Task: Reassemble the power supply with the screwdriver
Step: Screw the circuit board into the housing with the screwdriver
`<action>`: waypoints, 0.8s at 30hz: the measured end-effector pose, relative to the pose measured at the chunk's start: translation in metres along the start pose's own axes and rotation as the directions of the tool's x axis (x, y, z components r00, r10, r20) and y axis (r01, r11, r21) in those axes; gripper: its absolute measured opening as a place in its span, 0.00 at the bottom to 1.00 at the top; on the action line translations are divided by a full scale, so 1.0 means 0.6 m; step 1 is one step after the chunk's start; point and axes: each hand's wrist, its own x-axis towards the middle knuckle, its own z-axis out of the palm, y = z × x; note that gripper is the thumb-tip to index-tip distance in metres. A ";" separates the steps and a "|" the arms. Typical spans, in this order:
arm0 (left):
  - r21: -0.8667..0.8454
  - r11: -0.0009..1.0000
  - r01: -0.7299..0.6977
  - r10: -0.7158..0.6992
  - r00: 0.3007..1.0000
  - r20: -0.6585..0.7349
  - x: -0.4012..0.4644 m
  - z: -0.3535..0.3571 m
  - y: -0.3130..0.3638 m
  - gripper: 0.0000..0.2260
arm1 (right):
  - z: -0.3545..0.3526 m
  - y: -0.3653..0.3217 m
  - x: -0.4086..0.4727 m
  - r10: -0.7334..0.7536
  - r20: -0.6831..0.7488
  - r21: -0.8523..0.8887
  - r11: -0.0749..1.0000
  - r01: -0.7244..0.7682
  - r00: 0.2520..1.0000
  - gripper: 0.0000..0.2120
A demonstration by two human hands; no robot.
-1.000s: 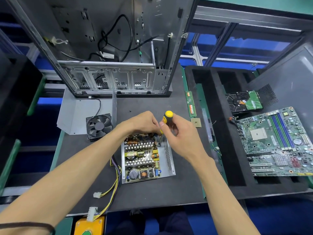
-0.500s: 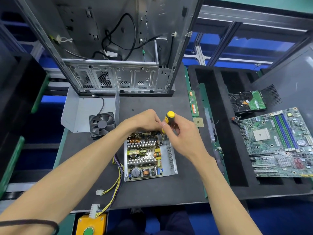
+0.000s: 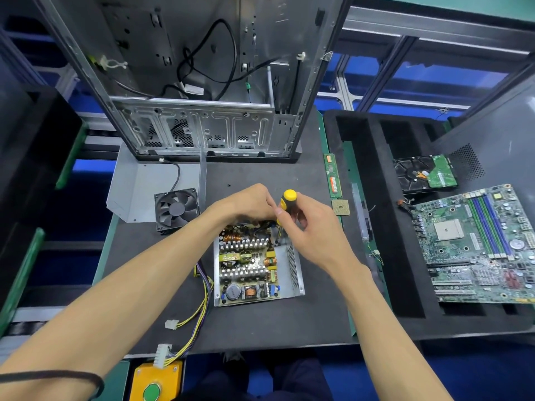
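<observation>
The open power supply (image 3: 295,270) lies on the dark mat in the middle, its circuit board with heat sinks and coils exposed. My right hand (image 3: 309,227) grips a yellow and black screwdriver (image 3: 285,202), held nearly upright with its tip down at the board's far right corner. My left hand (image 3: 246,202) rests curled on the far edge of the power supply, right beside the screwdriver; what its fingers hold is hidden. Yellow and purple wires (image 3: 199,308) trail from the unit's left side to white connectors at the table's front edge.
A grey metal cover (image 3: 136,192) and a black fan (image 3: 176,209) lie at the left. An empty computer case (image 3: 202,82) stands behind. RAM stick (image 3: 333,175), CPU chip (image 3: 341,207), hard drive (image 3: 425,175) and motherboard (image 3: 477,244) lie right. A yellow button box (image 3: 156,380) sits at the front.
Both hands stay on the power supply's far edge with the screwdriver upright. My right fingers have shifted slightly on the handle; the view has drifted a little.
</observation>
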 end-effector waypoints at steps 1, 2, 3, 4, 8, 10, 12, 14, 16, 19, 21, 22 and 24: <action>0.003 1.000 -0.001 0.001 1.000 0.000 0.000 0.000 0.000 0.22 | 0.000 0.000 -0.001 -0.003 0.000 0.005 1.000 0.003 1.000 0.07; 0.005 1.000 -0.003 0.003 1.000 0.000 -0.001 -0.001 0.000 0.21 | 0.000 0.000 -0.001 -0.003 0.000 0.012 1.000 0.003 1.000 0.06; 0.006 1.000 -0.006 0.006 1.000 0.001 -0.002 -0.001 0.001 0.19 | 0.000 0.001 -0.001 0.000 0.001 0.019 1.000 0.000 1.000 0.06; 0.009 1.000 -0.008 0.008 1.000 0.001 -0.004 -0.002 0.002 0.17 | 0.000 0.002 -0.002 0.004 0.003 0.024 1.000 -0.004 1.000 0.07; 0.007 1.000 -0.009 0.009 1.000 -0.001 -0.005 -0.002 0.003 0.21 | 0.001 0.004 -0.002 0.003 0.016 0.025 1.000 -0.003 1.000 0.07; 0.008 1.000 -0.001 0.001 1.000 0.007 -0.004 -0.001 0.002 0.23 | 0.001 0.004 -0.003 0.002 0.027 0.027 1.000 -0.003 1.000 0.07; 0.019 1.000 0.007 -0.007 1.000 0.014 -0.004 -0.003 0.004 0.23 | 0.001 0.006 -0.003 0.005 0.036 0.031 0.999 -0.007 0.999 0.08; 0.005 1.000 0.017 -0.017 1.000 0.010 -0.005 -0.004 0.003 0.23 | 0.001 0.008 -0.002 0.003 0.047 0.032 0.999 -0.005 0.999 0.09; -0.013 1.000 0.028 -0.028 1.000 0.003 -0.006 -0.003 0.003 0.23 | -0.001 0.008 0.000 -0.008 0.064 0.020 1.000 0.007 0.998 0.09; -0.022 0.999 0.033 -0.033 0.999 -0.011 -0.009 -0.001 0.008 0.24 | -0.005 0.006 0.001 -0.023 0.075 -0.002 1.000 0.023 0.997 0.07; -0.041 0.999 0.030 -0.031 0.999 -0.020 -0.010 -0.001 0.010 0.23 | -0.008 0.003 0.002 -0.028 0.071 -0.005 1.000 0.029 0.997 0.08; -0.055 0.998 0.025 -0.026 0.999 -0.022 -0.011 0.000 0.010 0.22 | -0.008 0.002 0.003 -0.027 0.075 -0.004 1.000 0.027 0.997 0.08; -0.072 0.997 0.014 -0.015 1.000 -0.019 -0.012 0.000 0.011 0.17 | -0.007 0.001 0.005 -0.018 0.100 -0.017 1.000 0.020 0.995 0.06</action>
